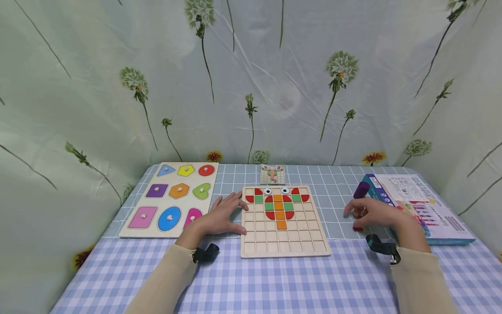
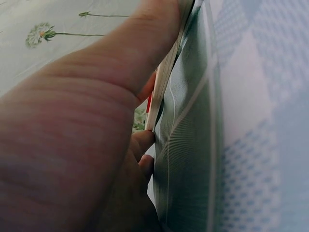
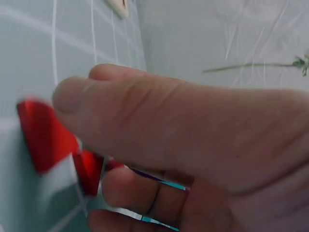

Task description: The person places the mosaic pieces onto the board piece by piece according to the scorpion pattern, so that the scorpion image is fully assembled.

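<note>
My left hand (image 1: 221,216) lies at the left edge of a wooden grid board (image 1: 290,247), its spread fingers and thumb touching that edge. On the board, red, green and orange pieces and two googly eyes form a figure down the middle columns. My right hand (image 1: 376,213) is low over the table right of the board, fingers loosely bent. Under its thumb lies a red piece (image 1: 357,229); in the right wrist view this red piece (image 3: 46,137) is beside the thumb tip, and another red piece (image 3: 88,171) is near the fingers. Nothing shows clearly pinched.
A peg puzzle board (image 1: 164,199) with colourful shapes lies at the left. A small pattern card (image 1: 272,174) sits behind the grid board. A purple cylinder-like object (image 1: 361,190) stands beyond my right hand, and a printed box (image 1: 431,205) lies at the right.
</note>
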### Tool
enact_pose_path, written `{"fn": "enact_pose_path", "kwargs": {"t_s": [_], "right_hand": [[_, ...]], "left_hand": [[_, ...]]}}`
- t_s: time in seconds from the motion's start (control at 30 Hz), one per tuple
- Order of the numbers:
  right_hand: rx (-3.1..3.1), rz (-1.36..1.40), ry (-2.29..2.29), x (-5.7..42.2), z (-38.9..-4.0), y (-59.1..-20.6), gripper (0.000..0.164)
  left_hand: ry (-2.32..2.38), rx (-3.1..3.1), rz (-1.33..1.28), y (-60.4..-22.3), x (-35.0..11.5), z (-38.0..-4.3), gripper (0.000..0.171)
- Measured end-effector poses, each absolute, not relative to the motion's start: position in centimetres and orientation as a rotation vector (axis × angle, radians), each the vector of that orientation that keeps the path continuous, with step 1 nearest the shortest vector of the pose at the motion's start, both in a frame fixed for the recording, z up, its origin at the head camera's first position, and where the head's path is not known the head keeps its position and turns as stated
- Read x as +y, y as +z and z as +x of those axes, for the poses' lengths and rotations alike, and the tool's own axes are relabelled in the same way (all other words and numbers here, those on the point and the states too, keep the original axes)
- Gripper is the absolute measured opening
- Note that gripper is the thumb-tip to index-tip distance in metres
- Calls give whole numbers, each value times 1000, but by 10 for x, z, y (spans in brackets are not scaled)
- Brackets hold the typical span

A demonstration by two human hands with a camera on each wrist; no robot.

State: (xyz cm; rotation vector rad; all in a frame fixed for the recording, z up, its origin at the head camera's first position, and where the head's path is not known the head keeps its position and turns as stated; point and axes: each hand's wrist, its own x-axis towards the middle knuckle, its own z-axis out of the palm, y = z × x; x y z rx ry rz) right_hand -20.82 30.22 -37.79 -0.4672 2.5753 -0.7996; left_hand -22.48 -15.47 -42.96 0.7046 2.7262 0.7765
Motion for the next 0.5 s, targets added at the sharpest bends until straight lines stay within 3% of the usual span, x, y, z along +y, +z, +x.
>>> {"fn": "enact_pose_path", "kwargs": {"t_s": [0.5], "right_hand": [[2469,-486,-831,320,-209,-388,22]], "left_hand": [[776,2721,704,-429,-155,-225,60]]}}
